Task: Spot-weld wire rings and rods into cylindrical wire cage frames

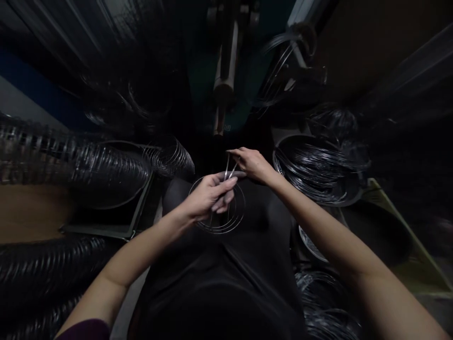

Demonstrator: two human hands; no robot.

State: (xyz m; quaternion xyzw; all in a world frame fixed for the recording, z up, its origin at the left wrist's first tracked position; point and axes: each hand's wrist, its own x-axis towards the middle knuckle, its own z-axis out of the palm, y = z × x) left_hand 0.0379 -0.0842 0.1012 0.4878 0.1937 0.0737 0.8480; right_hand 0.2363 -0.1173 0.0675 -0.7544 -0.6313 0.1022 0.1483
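My left hand (pixel 212 196) is closed on a round wire frame (pixel 226 232) made of thin concentric rings, which hangs below and behind the fingers over my dark-clothed lap. Two thin wire prongs rise from the grip of that hand. At their upper ends, my right hand (pixel 253 164) pinches the wire between thumb and fingers. The two hands are close together, just below the tip of a machine's metal rod (pixel 220 118). Part of the wire frame is hidden behind my left hand.
A machine stands straight ahead. At right, a round bowl (pixel 314 200) holds many wire pieces beside a yellowish crate (pixel 389 198). Coiled stacks of wire rings (pixel 106 165) lie at left above a dark bin (pixel 95 230). More wire rings (pixel 325 302) are at lower right.
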